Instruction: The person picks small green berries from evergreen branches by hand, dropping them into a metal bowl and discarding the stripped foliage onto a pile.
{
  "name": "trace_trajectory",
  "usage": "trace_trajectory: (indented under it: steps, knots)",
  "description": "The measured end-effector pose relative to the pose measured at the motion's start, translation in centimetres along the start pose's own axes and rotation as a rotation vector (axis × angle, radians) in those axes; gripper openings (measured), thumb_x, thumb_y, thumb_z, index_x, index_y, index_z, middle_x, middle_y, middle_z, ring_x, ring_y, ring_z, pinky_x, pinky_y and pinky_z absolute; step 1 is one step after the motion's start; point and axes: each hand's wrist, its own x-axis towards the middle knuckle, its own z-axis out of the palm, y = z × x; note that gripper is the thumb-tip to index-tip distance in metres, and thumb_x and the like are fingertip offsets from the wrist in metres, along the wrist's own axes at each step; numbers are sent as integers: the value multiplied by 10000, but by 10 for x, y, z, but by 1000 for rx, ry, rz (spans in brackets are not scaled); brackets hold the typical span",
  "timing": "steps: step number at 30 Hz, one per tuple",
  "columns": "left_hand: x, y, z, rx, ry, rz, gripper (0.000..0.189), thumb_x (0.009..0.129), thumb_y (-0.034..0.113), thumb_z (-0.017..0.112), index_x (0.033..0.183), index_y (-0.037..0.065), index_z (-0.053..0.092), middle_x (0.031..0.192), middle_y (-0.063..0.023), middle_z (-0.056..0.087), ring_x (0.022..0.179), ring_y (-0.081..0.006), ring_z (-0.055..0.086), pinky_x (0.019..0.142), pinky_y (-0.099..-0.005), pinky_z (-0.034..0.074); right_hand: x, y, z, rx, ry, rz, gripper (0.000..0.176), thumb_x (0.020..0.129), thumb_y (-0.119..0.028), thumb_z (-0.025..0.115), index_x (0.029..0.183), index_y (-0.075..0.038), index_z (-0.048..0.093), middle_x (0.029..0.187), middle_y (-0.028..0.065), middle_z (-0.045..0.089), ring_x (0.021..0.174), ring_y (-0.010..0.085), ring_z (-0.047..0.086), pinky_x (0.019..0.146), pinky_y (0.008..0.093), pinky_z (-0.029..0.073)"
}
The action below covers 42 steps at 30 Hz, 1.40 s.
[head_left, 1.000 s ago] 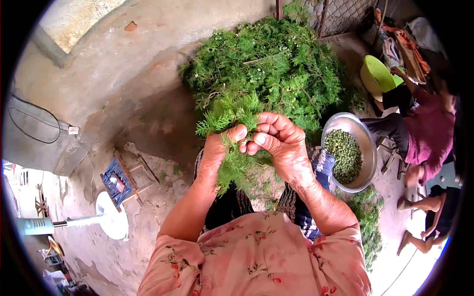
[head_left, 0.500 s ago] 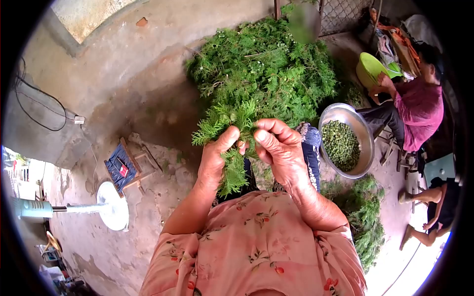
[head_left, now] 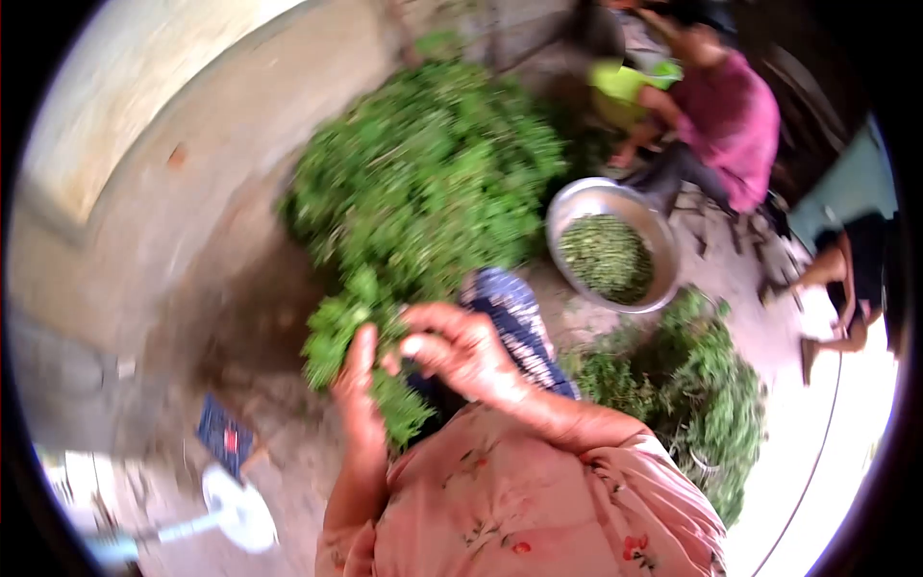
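Both left hand [head_left: 358,389] and right hand [head_left: 463,348] still pinch the sprig [head_left: 335,337], shifted left.

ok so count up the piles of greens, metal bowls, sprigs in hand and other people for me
piles of greens: 2
metal bowl: 1
sprig in left hand: 1
other people: 2
total: 6
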Motion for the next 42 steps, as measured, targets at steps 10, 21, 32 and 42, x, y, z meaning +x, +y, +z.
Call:
trace_trajectory:
  steps: [10,21,32,42]
  knots:
    - [3,-15,16,58,16,-99,174,872,209,572,907,39,565,709,-7,514,589,-90,429,528,-228,357,-5,14,-19,258,-8,74,409,871,-226,594,1199,-26,454,796,-8,566,630,33,476,555,183,410]
    - [3,-19,32,200,48,-117,262,875,271,547,878,11,581,722,-24,534,566,-89,440,518,-216,345,8,38,-40,-311,273,-285,240,851,-200,601,912,32,608,729,111,583,688,228,554,623,315,449]
    - [17,-31,14,257,40,-244,210,843,234,604,892,30,588,695,17,509,545,-50,421,471,-183,327,29,30,-70,729,461,298,105,884,-136,566,954,-60,582,747,0,557,508,64,447,418,187,293]
    - [26,-56,-4,420,-288,33,364,858,182,620,1128,-43,526,1095,-83,567,959,-176,529,848,-292,412,28,32,-45,-163,-4,46,271,813,-187,655,1011,-10,604,922,94,607,896,187,577,776,289,457]
